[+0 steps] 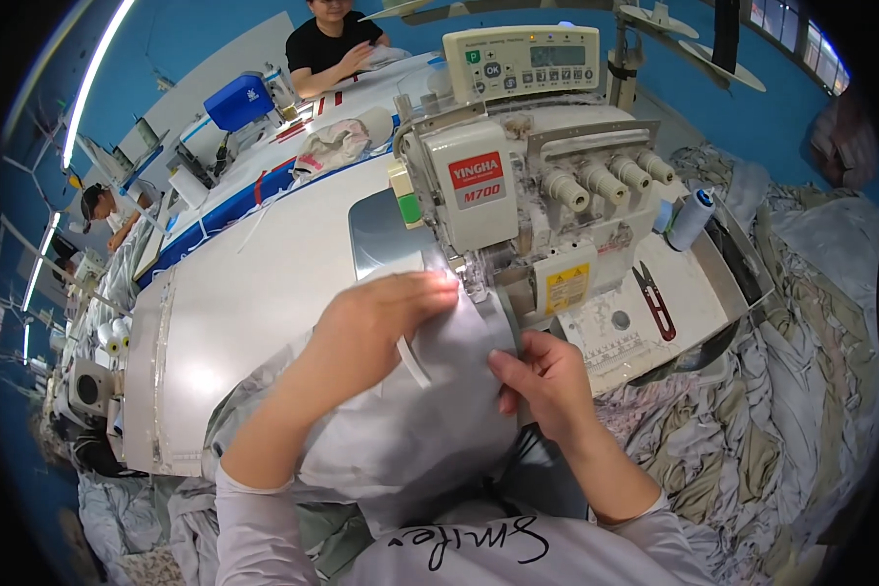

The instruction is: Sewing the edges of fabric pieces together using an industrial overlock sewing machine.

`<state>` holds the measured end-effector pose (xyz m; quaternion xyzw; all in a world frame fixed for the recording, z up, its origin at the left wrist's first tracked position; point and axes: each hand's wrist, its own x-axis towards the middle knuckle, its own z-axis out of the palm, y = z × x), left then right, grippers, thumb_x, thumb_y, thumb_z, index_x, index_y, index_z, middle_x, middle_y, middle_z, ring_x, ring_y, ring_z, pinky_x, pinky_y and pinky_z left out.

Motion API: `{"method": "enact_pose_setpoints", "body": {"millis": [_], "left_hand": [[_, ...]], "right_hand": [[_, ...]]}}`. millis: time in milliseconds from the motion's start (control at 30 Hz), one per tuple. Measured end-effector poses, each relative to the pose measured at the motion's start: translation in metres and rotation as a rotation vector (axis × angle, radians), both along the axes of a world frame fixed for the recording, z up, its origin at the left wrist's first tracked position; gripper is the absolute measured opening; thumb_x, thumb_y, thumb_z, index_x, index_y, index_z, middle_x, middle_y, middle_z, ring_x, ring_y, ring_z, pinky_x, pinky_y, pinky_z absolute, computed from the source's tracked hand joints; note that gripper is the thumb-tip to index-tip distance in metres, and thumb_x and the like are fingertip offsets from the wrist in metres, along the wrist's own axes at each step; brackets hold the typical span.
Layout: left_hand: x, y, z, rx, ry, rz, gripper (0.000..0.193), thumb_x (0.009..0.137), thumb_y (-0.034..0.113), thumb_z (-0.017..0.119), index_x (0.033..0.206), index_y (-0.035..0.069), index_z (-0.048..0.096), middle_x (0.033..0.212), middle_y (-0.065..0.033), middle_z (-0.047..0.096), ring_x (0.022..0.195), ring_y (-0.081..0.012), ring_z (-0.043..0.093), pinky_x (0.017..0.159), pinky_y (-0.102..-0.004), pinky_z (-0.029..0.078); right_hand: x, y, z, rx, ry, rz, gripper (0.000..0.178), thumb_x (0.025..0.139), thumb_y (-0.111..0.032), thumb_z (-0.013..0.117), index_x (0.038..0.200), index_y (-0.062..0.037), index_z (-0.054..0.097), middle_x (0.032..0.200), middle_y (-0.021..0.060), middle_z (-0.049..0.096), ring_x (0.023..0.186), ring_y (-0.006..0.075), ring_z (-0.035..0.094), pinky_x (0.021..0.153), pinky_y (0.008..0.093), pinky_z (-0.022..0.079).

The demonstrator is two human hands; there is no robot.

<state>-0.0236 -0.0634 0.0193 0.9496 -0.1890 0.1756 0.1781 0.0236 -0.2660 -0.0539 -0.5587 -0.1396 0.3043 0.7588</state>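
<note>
A piece of light grey fabric (439, 420) runs from my lap up to the presser foot area of a white overlock sewing machine (596, 234). My left hand (366, 327) is closed on the fabric, its fingertips together just left of the needle area; the thumb is hidden. From beneath that hand a narrow white strip (412, 361) sticks out over the fabric. My right hand (549, 383) pinches the fabric's right edge between thumb and fingers, nearer to me, below the machine's front cover.
Red-handled thread snips (654, 303) lie on the machine bed, near a thread cone (691, 220). Heaped grey and beige fabric (781, 391) fills the right side. The pale table (254, 283) stretches left. A person in black (332, 49) sits across, handling cloth.
</note>
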Motion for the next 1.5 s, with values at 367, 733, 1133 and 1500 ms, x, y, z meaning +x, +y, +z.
{"method": "enact_pose_setpoints", "body": {"millis": [367,733,1133,1500], "left_hand": [[-0.085,-0.011,0.012,-0.190,0.266,0.484,0.047,0.067,0.019,0.073,0.110,0.008,0.056,0.113,-0.0102,0.056,0.087,-0.0311,0.060,0.068,-0.0368,0.050],[-0.194,-0.002,-0.110,-1.153,-0.225,0.765,0.017,0.088,0.008,0.051,0.101,0.007,0.040,0.078,0.0002,0.046,0.067,-0.0097,0.052,0.055,-0.0232,0.042],[-0.095,0.040,-0.014,-1.052,-0.688,0.328,0.026,0.091,0.009,0.050,0.110,0.007,0.032,0.102,-0.0065,0.045,0.094,-0.0132,0.047,0.086,-0.0256,0.037],[-0.045,0.099,0.053,-0.951,-0.726,0.207,0.002,0.091,0.005,0.047,0.093,0.005,0.047,0.098,-0.0013,0.049,0.092,-0.0080,0.047,0.089,-0.0223,0.036]], "right_hand": [[0.006,-0.006,-0.003,0.009,0.012,-0.030,0.017,0.084,-0.014,0.063,0.078,-0.0009,0.056,0.059,0.0021,0.055,0.046,0.0085,0.053,0.044,0.0211,0.043],[0.000,0.000,0.000,0.023,-0.035,-0.011,0.018,0.084,-0.016,0.064,0.081,-0.0007,0.056,0.062,0.0031,0.056,0.047,0.0099,0.055,0.044,0.0216,0.043],[0.004,-0.002,-0.001,0.027,-0.036,0.037,0.020,0.083,-0.017,0.065,0.081,-0.0010,0.053,0.060,0.0024,0.055,0.046,0.0107,0.055,0.043,0.0216,0.042],[0.004,0.000,-0.003,0.056,0.005,0.033,0.020,0.082,-0.016,0.066,0.083,-0.0021,0.052,0.060,0.0009,0.054,0.045,0.0104,0.055,0.042,0.0208,0.042]]}}
